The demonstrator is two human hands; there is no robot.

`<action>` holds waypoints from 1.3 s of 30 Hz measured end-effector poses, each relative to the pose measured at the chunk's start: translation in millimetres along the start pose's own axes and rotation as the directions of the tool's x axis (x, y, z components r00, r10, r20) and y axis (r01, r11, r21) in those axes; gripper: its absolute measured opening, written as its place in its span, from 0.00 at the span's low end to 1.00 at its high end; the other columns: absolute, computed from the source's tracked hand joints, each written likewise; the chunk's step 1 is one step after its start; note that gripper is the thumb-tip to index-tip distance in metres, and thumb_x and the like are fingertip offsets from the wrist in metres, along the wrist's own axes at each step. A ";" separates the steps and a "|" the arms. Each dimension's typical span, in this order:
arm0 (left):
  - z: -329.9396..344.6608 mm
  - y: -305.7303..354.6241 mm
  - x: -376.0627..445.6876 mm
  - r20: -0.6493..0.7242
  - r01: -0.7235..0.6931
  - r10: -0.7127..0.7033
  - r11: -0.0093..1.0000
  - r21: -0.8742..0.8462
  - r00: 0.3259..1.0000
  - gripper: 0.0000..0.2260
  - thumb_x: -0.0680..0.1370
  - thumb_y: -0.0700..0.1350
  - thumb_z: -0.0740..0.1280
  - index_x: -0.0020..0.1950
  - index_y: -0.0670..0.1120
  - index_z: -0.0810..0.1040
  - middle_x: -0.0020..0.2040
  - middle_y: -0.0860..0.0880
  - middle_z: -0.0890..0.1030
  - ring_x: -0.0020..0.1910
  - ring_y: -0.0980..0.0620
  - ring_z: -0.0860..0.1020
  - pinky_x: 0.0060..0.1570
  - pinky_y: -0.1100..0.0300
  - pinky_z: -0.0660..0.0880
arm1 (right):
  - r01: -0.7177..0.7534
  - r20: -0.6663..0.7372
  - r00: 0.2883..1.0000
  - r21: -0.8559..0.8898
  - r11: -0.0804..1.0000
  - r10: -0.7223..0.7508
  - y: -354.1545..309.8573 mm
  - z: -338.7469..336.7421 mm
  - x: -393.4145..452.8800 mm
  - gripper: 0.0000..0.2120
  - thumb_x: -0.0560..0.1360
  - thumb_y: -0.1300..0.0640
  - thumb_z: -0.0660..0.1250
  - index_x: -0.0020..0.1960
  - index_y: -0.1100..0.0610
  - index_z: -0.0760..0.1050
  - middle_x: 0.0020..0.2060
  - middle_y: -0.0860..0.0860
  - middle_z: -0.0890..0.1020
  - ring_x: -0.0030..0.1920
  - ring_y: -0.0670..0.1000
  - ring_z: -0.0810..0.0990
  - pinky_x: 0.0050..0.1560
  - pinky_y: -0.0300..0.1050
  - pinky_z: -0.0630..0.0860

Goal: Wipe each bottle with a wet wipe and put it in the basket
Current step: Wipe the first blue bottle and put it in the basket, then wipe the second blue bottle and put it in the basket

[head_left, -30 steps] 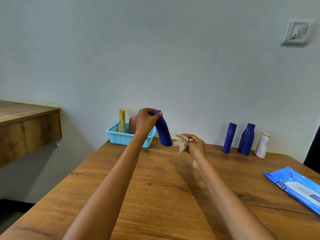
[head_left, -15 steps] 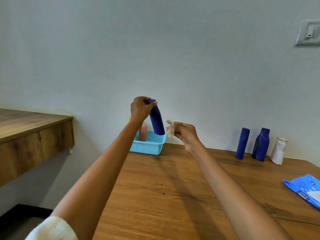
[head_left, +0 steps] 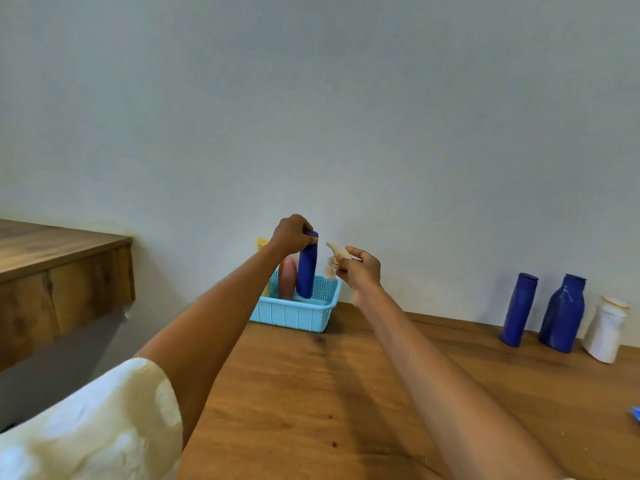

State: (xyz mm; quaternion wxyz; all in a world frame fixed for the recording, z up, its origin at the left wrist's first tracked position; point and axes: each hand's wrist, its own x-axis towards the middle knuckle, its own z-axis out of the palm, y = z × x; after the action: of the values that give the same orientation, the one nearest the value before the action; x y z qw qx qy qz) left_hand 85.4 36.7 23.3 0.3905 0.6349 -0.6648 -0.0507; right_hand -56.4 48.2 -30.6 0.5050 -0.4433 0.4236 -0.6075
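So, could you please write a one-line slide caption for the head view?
Left hand lowers dark blue plastic bottle into light blue perforated basket; right hand holds crumpled wipe.

Two bare arms reach out from the bottom of the view. The left arm (head_left: 207, 327) wears a short sleeve (head_left: 97, 427) that ends above the elbow. The sleeve is soft cloth, pale cream with fuzzy white blotches on it, and its edge looks loose and puffy. The right arm (head_left: 450, 386) shows no sleeve at all. The left hand (head_left: 292, 234) and the right hand (head_left: 360, 268) are bare too, with no rings, no watch and no gloves.
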 end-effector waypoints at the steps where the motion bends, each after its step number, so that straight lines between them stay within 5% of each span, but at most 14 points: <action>1: 4.5 -3.6 3.7 0.023 -0.010 0.009 1.000 0.029 1.000 0.13 0.74 0.40 0.69 0.57 0.38 0.79 0.57 0.41 0.79 0.56 0.44 0.76 0.53 0.55 0.73 | -0.008 0.000 1.000 0.009 1.000 0.008 3.5 0.2 3.0 0.17 0.72 0.68 0.69 0.60 0.60 0.73 0.55 0.58 0.79 0.52 0.55 0.81 0.51 0.45 0.80; 6: 24.9 -20.5 14.6 0.068 -0.013 0.006 0.994 0.106 0.998 0.14 0.73 0.46 0.71 0.55 0.39 0.79 0.55 0.41 0.80 0.53 0.45 0.77 0.49 0.57 0.72 | -0.041 -0.004 0.999 0.035 0.999 0.042 13.7 4.9 15.1 0.18 0.74 0.66 0.68 0.63 0.63 0.73 0.54 0.58 0.80 0.50 0.53 0.80 0.50 0.43 0.79; 12: 35.4 -31.5 17.2 -0.013 0.043 -0.042 0.993 0.110 0.999 0.16 0.74 0.51 0.70 0.56 0.42 0.77 0.56 0.43 0.80 0.53 0.46 0.77 0.46 0.57 0.72 | -0.061 -0.016 0.998 0.109 0.992 0.063 15.6 3.3 19.1 0.10 0.75 0.64 0.68 0.56 0.64 0.78 0.42 0.54 0.81 0.44 0.51 0.80 0.50 0.43 0.79; 20: 33.2 -21.7 5.2 -0.043 0.004 0.007 0.969 0.246 0.999 0.23 0.76 0.52 0.67 0.68 0.42 0.70 0.65 0.42 0.73 0.64 0.44 0.70 0.59 0.50 0.71 | -0.096 0.001 0.995 0.217 0.971 0.098 9.8 -5.8 8.2 0.10 0.75 0.66 0.66 0.56 0.63 0.77 0.45 0.55 0.81 0.41 0.48 0.79 0.43 0.40 0.79; 23: 34.2 -0.7 -15.0 -0.158 -0.072 0.089 0.992 0.105 0.983 0.20 0.77 0.50 0.66 0.67 0.44 0.72 0.65 0.44 0.73 0.63 0.46 0.71 0.58 0.53 0.70 | -0.105 0.021 0.994 0.272 0.957 0.104 2.9 -15.9 0.0 0.09 0.75 0.66 0.66 0.55 0.62 0.77 0.42 0.54 0.81 0.39 0.48 0.79 0.47 0.43 0.80; 26: 42.5 26.2 -39.0 -0.087 -0.135 0.128 0.987 -0.082 0.988 0.16 0.78 0.50 0.65 0.62 0.43 0.76 0.58 0.46 0.79 0.55 0.50 0.76 0.50 0.60 0.71 | -0.075 0.008 0.997 0.249 0.965 0.075 -7.1 -32.0 -11.5 0.10 0.74 0.63 0.69 0.55 0.59 0.78 0.45 0.53 0.82 0.43 0.48 0.80 0.51 0.44 0.79; 31: 62.0 62.7 -70.7 0.229 0.140 -0.027 0.857 -0.495 0.973 0.05 0.77 0.43 0.67 0.49 0.42 0.78 0.48 0.41 0.82 0.43 0.49 0.80 0.42 0.59 0.77 | -0.103 -0.064 0.990 0.248 0.963 0.122 -15.3 -72.3 -32.4 0.07 0.74 0.63 0.68 0.51 0.57 0.78 0.44 0.55 0.82 0.46 0.55 0.81 0.49 0.51 0.79; 35: 85.4 93.9 -89.3 0.262 0.194 -0.050 0.807 -0.558 0.964 0.02 0.76 0.38 0.68 0.48 0.40 0.79 0.38 0.46 0.80 0.33 0.55 0.80 0.34 0.65 0.78 | -0.072 -0.048 0.995 0.242 0.968 0.086 -24.2 -109.7 -46.4 0.05 0.74 0.65 0.68 0.48 0.60 0.80 0.40 0.55 0.81 0.38 0.52 0.79 0.42 0.45 0.79; 39: 110.3 120.4 -92.3 0.332 0.291 -0.075 0.680 -0.673 0.940 0.06 0.76 0.36 0.67 0.51 0.37 0.80 0.41 0.42 0.82 0.35 0.50 0.81 0.36 0.60 0.79 | -0.064 0.010 0.998 0.222 0.973 0.064 -36.6 -156.1 -51.0 0.10 0.73 0.67 0.67 0.54 0.64 0.78 0.47 0.59 0.81 0.45 0.53 0.80 0.45 0.44 0.80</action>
State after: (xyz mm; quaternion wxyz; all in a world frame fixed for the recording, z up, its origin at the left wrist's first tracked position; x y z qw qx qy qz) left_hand -86.1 93.7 -26.9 0.5012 0.4842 -0.5729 -0.4314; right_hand -211.1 113.9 -39.7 0.5714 -0.3710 0.3663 -0.6338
